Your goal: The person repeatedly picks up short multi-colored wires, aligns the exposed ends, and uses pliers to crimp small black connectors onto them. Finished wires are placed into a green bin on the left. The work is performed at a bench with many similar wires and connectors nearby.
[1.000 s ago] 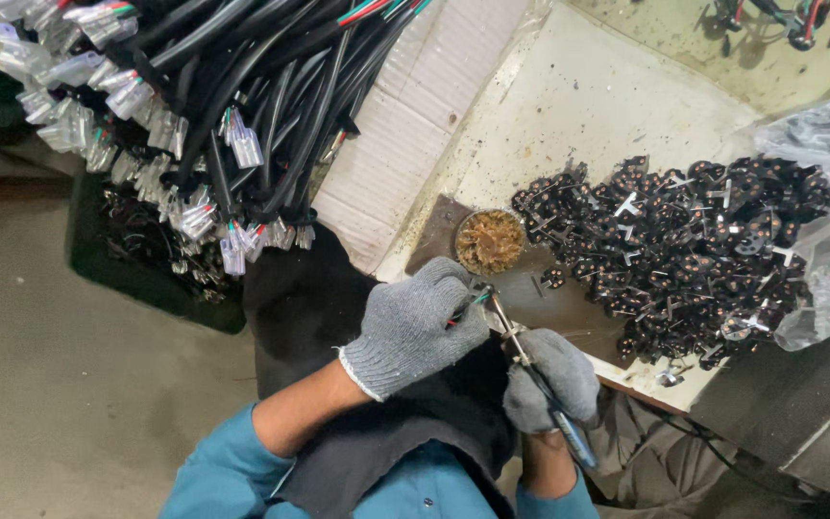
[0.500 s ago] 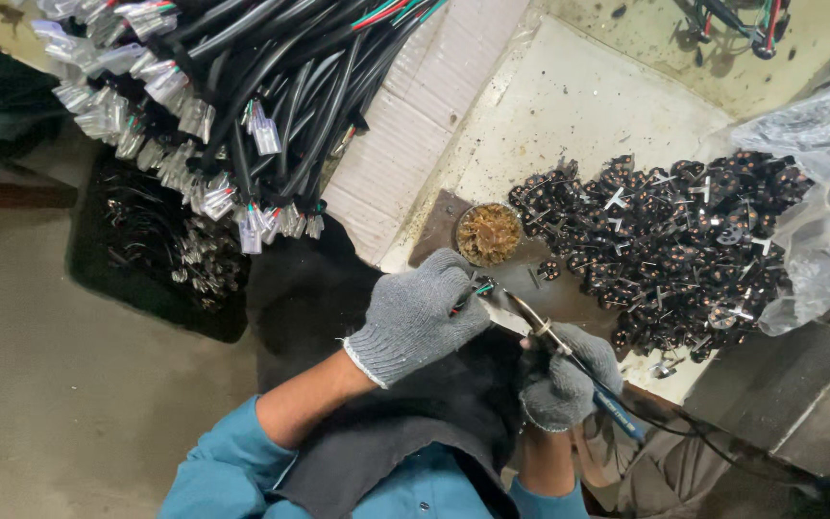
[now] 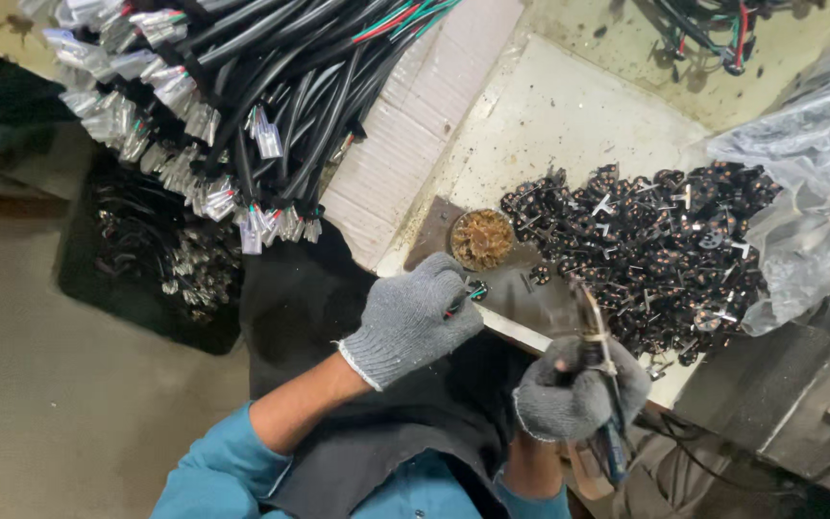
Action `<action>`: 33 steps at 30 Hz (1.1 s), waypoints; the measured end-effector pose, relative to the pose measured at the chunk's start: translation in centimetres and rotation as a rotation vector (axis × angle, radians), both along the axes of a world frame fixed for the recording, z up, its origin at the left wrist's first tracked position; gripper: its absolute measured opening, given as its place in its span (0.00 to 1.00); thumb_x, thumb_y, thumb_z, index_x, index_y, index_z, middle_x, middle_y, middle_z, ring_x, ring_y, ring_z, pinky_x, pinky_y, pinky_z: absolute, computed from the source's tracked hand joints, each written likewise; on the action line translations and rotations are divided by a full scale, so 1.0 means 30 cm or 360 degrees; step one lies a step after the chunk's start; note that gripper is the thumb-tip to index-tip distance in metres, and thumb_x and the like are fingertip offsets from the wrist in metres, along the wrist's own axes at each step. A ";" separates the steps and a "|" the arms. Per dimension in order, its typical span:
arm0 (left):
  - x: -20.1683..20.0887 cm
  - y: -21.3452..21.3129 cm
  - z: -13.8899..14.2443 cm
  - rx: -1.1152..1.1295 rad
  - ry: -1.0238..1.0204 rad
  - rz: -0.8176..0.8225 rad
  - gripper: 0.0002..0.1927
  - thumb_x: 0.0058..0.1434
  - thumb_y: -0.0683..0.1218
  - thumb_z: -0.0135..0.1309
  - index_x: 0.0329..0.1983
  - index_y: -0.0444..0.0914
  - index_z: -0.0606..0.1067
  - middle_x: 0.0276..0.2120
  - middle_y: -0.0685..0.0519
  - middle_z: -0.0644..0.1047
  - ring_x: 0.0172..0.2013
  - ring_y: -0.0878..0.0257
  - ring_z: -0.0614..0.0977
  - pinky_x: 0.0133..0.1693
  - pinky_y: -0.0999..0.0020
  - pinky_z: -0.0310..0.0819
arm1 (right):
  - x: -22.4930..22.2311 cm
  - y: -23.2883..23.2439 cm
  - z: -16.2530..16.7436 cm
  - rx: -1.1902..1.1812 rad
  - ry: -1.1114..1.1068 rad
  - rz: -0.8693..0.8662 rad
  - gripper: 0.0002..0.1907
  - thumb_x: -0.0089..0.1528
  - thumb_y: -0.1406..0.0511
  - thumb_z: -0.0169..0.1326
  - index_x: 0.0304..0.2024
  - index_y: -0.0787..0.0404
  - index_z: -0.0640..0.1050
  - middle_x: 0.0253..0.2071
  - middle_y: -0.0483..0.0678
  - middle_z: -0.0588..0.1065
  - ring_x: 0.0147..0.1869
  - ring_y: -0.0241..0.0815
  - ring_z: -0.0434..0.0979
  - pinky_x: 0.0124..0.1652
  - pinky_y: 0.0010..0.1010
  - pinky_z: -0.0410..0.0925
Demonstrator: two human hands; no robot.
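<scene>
Workbench (image 3: 569, 115) cluttered; left hand (image 3: 413, 322) pinches wire end (image 3: 468, 296), mostly hidden; right hand (image 3: 578, 389) grips pliers (image 3: 596, 346), handles half-hidden.

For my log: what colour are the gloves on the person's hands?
Grey knit, on both the left hand and the right hand; the head view shows them.

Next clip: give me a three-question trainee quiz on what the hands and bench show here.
1. True or false: both hands wear grey knit gloves.
2. What does the right hand grip: (a) a hammer, (b) a slim pliers-like tool, (c) a brush?
3. What lies heaped on the bench just right of the small round tin?

Key
1. True.
2. b. Its tip points up toward the heap.
3. A pile of small dark metal parts. The left hand pinches thin coloured wire ends close to the tin.
</scene>
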State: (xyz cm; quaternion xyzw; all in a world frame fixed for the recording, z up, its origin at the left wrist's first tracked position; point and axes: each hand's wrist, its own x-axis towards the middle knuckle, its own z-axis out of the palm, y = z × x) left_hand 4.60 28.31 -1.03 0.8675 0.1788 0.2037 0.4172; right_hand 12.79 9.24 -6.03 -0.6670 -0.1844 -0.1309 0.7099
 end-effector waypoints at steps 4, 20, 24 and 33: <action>0.000 0.004 0.005 0.0023 -0.0034 -0.0021 0.11 0.53 0.50 0.64 0.30 0.42 0.74 0.36 0.52 0.76 0.29 0.52 0.81 0.29 0.59 0.74 | -0.031 0.021 -0.025 0.0255 0.0324 0.0062 0.21 0.72 0.62 0.51 0.66 0.60 0.63 0.40 0.52 0.79 0.33 0.36 0.77 0.29 0.26 0.71; -0.058 0.052 -0.005 -0.0021 0.0005 0.0104 0.10 0.54 0.48 0.63 0.33 0.40 0.74 0.34 0.49 0.76 0.29 0.50 0.81 0.29 0.58 0.75 | -0.056 0.162 0.125 -0.1579 -0.0465 0.0030 0.09 0.62 0.73 0.64 0.46 0.66 0.82 0.41 0.56 0.81 0.43 0.50 0.82 0.46 0.34 0.74; -0.048 0.054 -0.013 -0.0071 0.0060 0.0055 0.11 0.54 0.48 0.64 0.31 0.40 0.73 0.32 0.50 0.74 0.28 0.51 0.80 0.28 0.58 0.75 | -0.065 0.135 0.089 -0.1874 -0.0208 -0.0033 0.14 0.53 0.67 0.70 0.43 0.59 0.88 0.33 0.55 0.80 0.33 0.48 0.80 0.32 0.33 0.71; -0.042 0.051 -0.016 -0.0009 -0.0003 0.0008 0.12 0.54 0.47 0.64 0.30 0.41 0.72 0.34 0.52 0.76 0.27 0.53 0.80 0.28 0.60 0.74 | -0.068 -0.098 0.120 0.0072 0.0859 0.0332 0.14 0.71 0.61 0.54 0.49 0.68 0.78 0.39 0.52 0.79 0.34 0.36 0.75 0.34 0.21 0.68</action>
